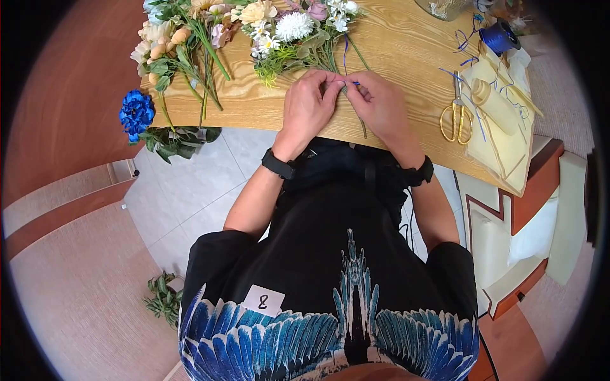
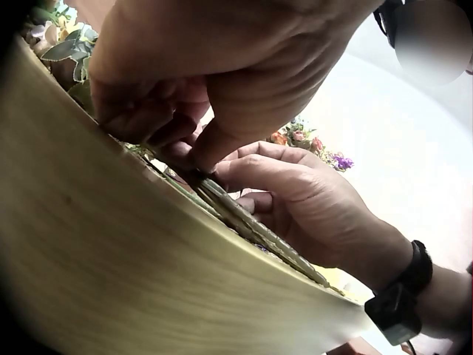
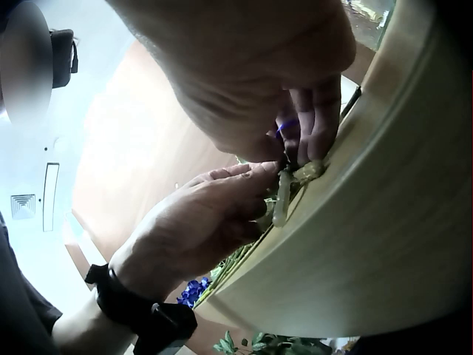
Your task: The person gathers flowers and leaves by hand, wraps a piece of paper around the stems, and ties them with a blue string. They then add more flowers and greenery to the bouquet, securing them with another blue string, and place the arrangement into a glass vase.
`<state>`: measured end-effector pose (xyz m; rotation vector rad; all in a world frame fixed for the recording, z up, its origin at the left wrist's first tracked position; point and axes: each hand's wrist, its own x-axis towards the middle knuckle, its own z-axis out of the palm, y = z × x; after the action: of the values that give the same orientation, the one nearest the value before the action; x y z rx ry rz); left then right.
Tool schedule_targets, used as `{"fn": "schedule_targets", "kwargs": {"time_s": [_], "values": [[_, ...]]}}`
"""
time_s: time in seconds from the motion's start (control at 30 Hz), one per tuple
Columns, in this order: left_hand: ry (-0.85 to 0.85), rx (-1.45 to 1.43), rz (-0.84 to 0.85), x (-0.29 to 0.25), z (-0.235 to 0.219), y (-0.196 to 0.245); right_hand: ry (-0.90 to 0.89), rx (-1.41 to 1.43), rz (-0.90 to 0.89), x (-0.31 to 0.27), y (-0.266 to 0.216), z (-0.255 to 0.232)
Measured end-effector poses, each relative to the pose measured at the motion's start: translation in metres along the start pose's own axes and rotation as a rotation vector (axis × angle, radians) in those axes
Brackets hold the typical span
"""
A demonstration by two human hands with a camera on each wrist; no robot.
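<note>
A bouquet [image 1: 295, 28] of white, cream and mauve artificial flowers lies on the table, its stems [image 1: 363, 127] running toward the near edge. Over these stems both hands meet, fingertips together. My left hand [image 1: 308, 105] pinches a thin blue ribbon [image 1: 345, 56] at the stems with thumb and forefinger. My right hand [image 1: 379, 108] pinches the ribbon too; a bit of blue shows between its fingers in the right wrist view. In the left wrist view, the stems [image 2: 259, 237] pass below the right hand [image 2: 310, 196]. The fingers hide the spot where ribbon and stems meet.
More artificial flowers [image 1: 181, 38] lie at the left, and a blue flower [image 1: 136, 114] hangs at the table's edge. Gold-handled scissors [image 1: 457, 117], cream wrapping paper [image 1: 508, 152] and a blue ribbon spool [image 1: 500, 37] are at the right. A glass vase [image 1: 443, 7] stands behind.
</note>
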<state>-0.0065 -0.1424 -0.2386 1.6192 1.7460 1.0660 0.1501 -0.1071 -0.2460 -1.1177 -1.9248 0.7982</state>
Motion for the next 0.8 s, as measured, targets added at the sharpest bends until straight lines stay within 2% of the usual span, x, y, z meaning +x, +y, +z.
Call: {"fn": "schedule_targets", "kwargs": {"time_s": [0.13, 0.23, 0.3, 0.43, 0.5, 0.53, 0.6, 0.73, 0.8], "values": [[0.019, -0.017, -0.018, -0.001, 0.001, 0.003, 0.004, -0.018, 0.047, 0.001, 0.001, 0.001], [0.059, 0.036, 0.045, -0.004, 0.003, 0.002, -0.032, -0.041, 0.078, 0.004, 0.002, -0.001], [0.103, 0.069, 0.106, -0.005, 0.005, 0.001, -0.100, 0.041, 0.168, 0.008, 0.004, -0.002], [0.117, 0.066, 0.107, -0.007, 0.005, 0.002, -0.161, 0.173, 0.175, 0.015, 0.029, -0.002], [0.144, 0.064, 0.106, -0.007, 0.005, 0.005, -0.246, 0.270, 0.209, 0.021, 0.036, -0.002], [0.147, 0.064, 0.105, -0.007, 0.005, 0.005, -0.249, 0.270, 0.206, 0.022, 0.038, -0.003], [0.134, 0.063, 0.090, -0.008, 0.006, 0.004, -0.334, 0.233, 0.314, 0.027, 0.028, -0.008], [0.119, 0.080, 0.116, -0.006, 0.003, 0.000, -0.373, 0.246, 0.286, 0.026, 0.029, -0.005], [0.050, 0.057, 0.075, -0.003, 0.002, -0.002, -0.260, 0.115, 0.223, 0.021, 0.019, -0.005]]}}
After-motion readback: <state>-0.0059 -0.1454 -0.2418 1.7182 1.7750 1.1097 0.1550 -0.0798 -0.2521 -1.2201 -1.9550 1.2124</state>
